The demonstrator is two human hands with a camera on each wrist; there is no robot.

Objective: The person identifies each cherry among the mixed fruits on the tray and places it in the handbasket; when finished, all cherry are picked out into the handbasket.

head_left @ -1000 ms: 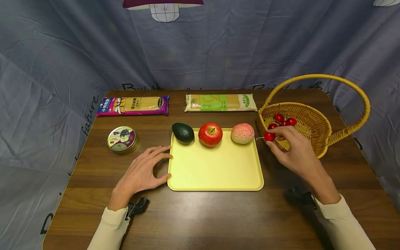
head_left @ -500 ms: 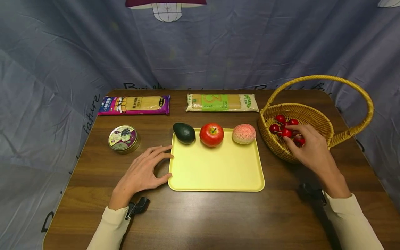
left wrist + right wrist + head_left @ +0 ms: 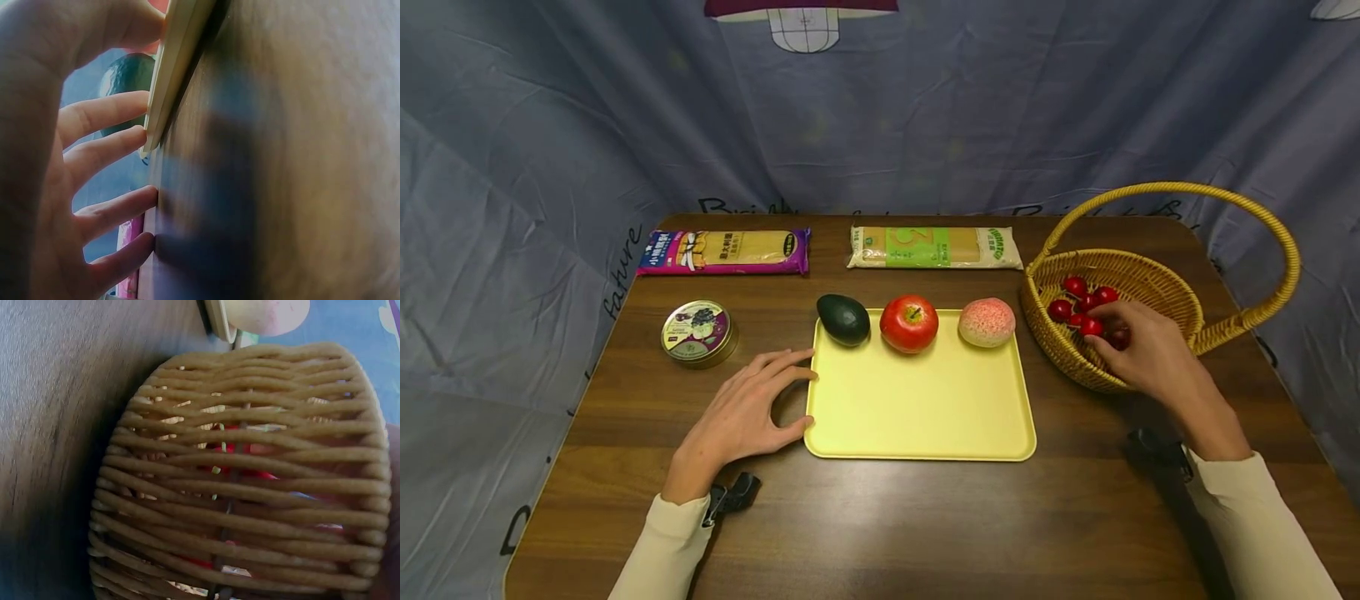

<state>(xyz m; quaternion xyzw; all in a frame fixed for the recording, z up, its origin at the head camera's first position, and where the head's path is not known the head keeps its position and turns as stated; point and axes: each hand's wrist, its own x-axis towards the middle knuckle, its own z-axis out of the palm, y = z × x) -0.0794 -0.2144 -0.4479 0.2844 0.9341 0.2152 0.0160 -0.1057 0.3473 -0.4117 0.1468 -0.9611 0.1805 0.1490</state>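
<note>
My right hand [image 3: 1153,354] reaches over the near side of the yellow wicker basket [image 3: 1150,287], thumb and fingertips pinching a red cherry [image 3: 1091,327]. Several other cherries [image 3: 1075,286] lie in the basket around it. In the right wrist view the basket's woven wall [image 3: 250,487] hides most of that hand. My left hand [image 3: 741,408] rests beside the pale yellow tray [image 3: 917,408], fingers spread and tips touching its left edge. Along the tray's far edge sit a dark green avocado [image 3: 844,320], a red apple [image 3: 909,323] and a pink peach [image 3: 987,322].
At the back of the wooden table [image 3: 880,525] lie a purple pasta packet [image 3: 724,252] and a green-labelled noodle packet [image 3: 935,247]. A round tin [image 3: 697,332] stands left of the tray. The basket's tall handle [image 3: 1180,190] arches above it; a grey curtain hangs behind.
My right hand has moved right, carrying the cherry from the basket's left rim down inside among the others. The left hand has stayed at the tray's edge.
</note>
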